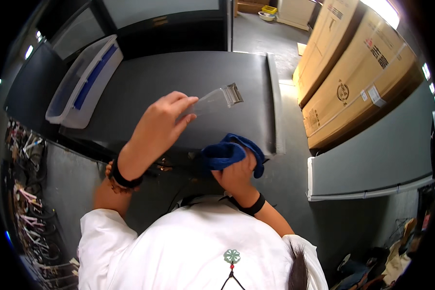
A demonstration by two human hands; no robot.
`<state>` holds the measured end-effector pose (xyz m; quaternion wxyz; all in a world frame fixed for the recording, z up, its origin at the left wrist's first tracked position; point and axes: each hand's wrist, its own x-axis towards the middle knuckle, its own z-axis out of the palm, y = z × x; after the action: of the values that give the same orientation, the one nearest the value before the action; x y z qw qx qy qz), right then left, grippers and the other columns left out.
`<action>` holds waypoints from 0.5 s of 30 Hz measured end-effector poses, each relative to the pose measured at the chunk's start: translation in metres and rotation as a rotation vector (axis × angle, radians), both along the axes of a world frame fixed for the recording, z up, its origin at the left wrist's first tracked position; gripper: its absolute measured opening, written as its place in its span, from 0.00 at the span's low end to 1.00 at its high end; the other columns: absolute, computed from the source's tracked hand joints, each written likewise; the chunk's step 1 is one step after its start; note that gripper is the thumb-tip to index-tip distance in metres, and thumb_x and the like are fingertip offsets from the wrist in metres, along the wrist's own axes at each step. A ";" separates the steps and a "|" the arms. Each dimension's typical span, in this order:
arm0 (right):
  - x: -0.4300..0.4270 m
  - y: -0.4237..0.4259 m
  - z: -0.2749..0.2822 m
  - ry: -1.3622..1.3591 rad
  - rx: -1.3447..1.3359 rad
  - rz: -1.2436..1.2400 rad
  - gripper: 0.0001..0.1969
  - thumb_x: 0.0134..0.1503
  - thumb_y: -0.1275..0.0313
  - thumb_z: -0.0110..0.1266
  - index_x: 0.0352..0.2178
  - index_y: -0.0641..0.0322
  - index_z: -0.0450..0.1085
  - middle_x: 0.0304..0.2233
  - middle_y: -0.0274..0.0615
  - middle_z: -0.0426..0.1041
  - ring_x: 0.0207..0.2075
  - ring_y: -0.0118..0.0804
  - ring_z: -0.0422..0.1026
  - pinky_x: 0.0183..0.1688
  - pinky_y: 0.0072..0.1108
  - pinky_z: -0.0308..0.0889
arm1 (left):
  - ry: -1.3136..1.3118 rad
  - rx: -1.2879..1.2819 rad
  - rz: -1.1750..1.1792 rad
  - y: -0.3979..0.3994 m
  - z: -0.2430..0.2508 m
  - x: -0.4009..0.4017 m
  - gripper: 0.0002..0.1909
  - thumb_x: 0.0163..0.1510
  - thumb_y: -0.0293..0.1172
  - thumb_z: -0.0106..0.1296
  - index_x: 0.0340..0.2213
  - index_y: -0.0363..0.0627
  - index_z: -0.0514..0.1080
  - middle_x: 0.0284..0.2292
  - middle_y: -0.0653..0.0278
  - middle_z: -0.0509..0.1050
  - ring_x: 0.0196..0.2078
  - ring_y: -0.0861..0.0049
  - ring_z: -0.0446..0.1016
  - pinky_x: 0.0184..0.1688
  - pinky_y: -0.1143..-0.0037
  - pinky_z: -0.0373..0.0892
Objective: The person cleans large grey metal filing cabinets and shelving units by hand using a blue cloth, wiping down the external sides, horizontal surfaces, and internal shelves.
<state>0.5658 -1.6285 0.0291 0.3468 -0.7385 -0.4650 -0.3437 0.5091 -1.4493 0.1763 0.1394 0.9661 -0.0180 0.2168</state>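
My left hand (163, 121) pinches the near end of a clear plastic piece (215, 99) between thumb and fingers. Its far end looks dark and ridged; exactly what it is cannot be told. The piece is above a dark grey tabletop (159, 79). Bunched in my right hand (239, 177) is a blue cloth (223, 154), which partly covers the fingers. That hand is at the tabletop's near edge, close to my body.
A translucent plastic bin (105, 72) with a blue band stands on the tabletop's left. Tall cardboard cartons (362, 79) stand at right, beyond a raised table edge (275, 105). Another grey surface (369, 152) lies nearer. Bicycles or similar frames (32, 217) crowd the lower left.
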 end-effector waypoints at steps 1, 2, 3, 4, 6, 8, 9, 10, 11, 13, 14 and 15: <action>0.001 -0.003 0.000 -0.003 -0.003 0.017 0.17 0.49 0.63 0.55 0.36 0.66 0.69 0.42 0.53 0.69 0.48 0.52 0.66 0.52 0.38 0.59 | -0.039 -0.038 0.061 -0.003 -0.005 -0.011 0.19 0.45 0.23 0.57 0.42 0.41 0.70 0.35 0.56 0.72 0.36 0.64 0.74 0.38 0.72 0.69; 0.000 -0.009 -0.001 0.056 -0.024 0.057 0.16 0.48 0.64 0.56 0.37 0.63 0.70 0.43 0.54 0.68 0.48 0.53 0.65 0.51 0.40 0.58 | -0.079 -0.077 0.120 -0.005 -0.011 -0.020 0.19 0.46 0.23 0.57 0.42 0.41 0.70 0.36 0.56 0.71 0.35 0.63 0.73 0.37 0.71 0.69; 0.001 -0.012 0.000 0.112 -0.039 0.092 0.16 0.47 0.65 0.57 0.38 0.60 0.71 0.44 0.54 0.67 0.49 0.55 0.64 0.51 0.42 0.57 | -0.085 -0.072 0.129 -0.008 -0.014 -0.027 0.19 0.46 0.23 0.57 0.42 0.41 0.70 0.36 0.56 0.71 0.35 0.63 0.73 0.37 0.71 0.69; 0.002 -0.010 -0.002 0.121 0.121 0.223 0.15 0.51 0.70 0.53 0.42 0.63 0.68 0.45 0.52 0.65 0.50 0.56 0.61 0.55 0.44 0.52 | -0.150 -0.077 0.133 -0.010 -0.021 -0.034 0.17 0.47 0.22 0.55 0.41 0.40 0.69 0.36 0.55 0.70 0.33 0.62 0.73 0.34 0.71 0.69; -0.005 0.000 0.009 0.230 0.348 0.283 0.18 0.53 0.73 0.50 0.46 0.65 0.63 0.47 0.53 0.64 0.51 0.55 0.61 0.57 0.43 0.51 | -0.238 -0.093 0.129 -0.012 -0.035 -0.045 0.17 0.48 0.22 0.54 0.42 0.39 0.69 0.36 0.56 0.69 0.32 0.61 0.71 0.34 0.71 0.69; -0.010 0.007 0.021 0.342 0.567 0.333 0.22 0.55 0.75 0.48 0.51 0.68 0.57 0.50 0.53 0.63 0.52 0.54 0.61 0.58 0.41 0.50 | -0.270 -0.085 0.105 -0.011 -0.040 -0.055 0.18 0.47 0.22 0.55 0.42 0.39 0.69 0.36 0.57 0.69 0.34 0.62 0.71 0.35 0.70 0.68; -0.010 0.008 0.026 0.405 0.544 0.331 0.21 0.52 0.73 0.51 0.48 0.68 0.61 0.47 0.56 0.64 0.48 0.56 0.63 0.55 0.40 0.54 | -0.302 -0.074 0.080 -0.011 -0.042 -0.061 0.19 0.46 0.22 0.56 0.43 0.39 0.69 0.37 0.59 0.69 0.36 0.62 0.70 0.37 0.70 0.68; -0.010 0.018 0.042 0.425 0.502 0.304 0.20 0.50 0.74 0.52 0.45 0.69 0.62 0.45 0.57 0.65 0.45 0.58 0.65 0.51 0.38 0.57 | -0.323 -0.051 0.056 -0.009 -0.042 -0.066 0.21 0.45 0.18 0.57 0.43 0.41 0.70 0.38 0.58 0.69 0.39 0.64 0.70 0.38 0.73 0.68; -0.010 0.026 0.058 0.443 0.455 0.271 0.20 0.48 0.74 0.53 0.43 0.70 0.63 0.43 0.59 0.66 0.42 0.59 0.67 0.48 0.35 0.61 | -0.326 -0.057 0.072 -0.007 -0.044 -0.071 0.21 0.45 0.18 0.57 0.43 0.41 0.70 0.38 0.58 0.69 0.39 0.64 0.70 0.38 0.73 0.68; -0.008 0.047 0.077 0.389 0.288 0.209 0.17 0.48 0.77 0.52 0.41 0.70 0.63 0.40 0.57 0.67 0.38 0.56 0.68 0.43 0.32 0.63 | -0.344 0.006 0.010 0.000 -0.045 -0.081 0.20 0.45 0.18 0.56 0.43 0.38 0.70 0.38 0.58 0.69 0.40 0.63 0.69 0.40 0.72 0.68; -0.015 0.053 0.085 0.545 0.265 0.208 0.13 0.50 0.79 0.50 0.39 0.69 0.63 0.37 0.55 0.68 0.33 0.48 0.68 0.36 0.27 0.65 | -0.322 -0.005 0.001 0.006 -0.049 -0.086 0.20 0.45 0.19 0.56 0.43 0.37 0.69 0.38 0.57 0.69 0.40 0.64 0.69 0.40 0.72 0.68; -0.018 0.056 0.085 0.619 0.288 0.186 0.10 0.53 0.78 0.48 0.39 0.68 0.63 0.30 0.49 0.69 0.28 0.39 0.67 0.32 0.25 0.64 | -0.309 -0.015 -0.013 0.011 -0.052 -0.089 0.20 0.45 0.19 0.56 0.43 0.36 0.69 0.39 0.57 0.69 0.40 0.64 0.70 0.40 0.72 0.68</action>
<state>0.5474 -1.5721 0.1137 0.6017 -0.7056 -0.3500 -0.1324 0.4205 -1.4379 0.1241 0.1437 0.9200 -0.0440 0.3620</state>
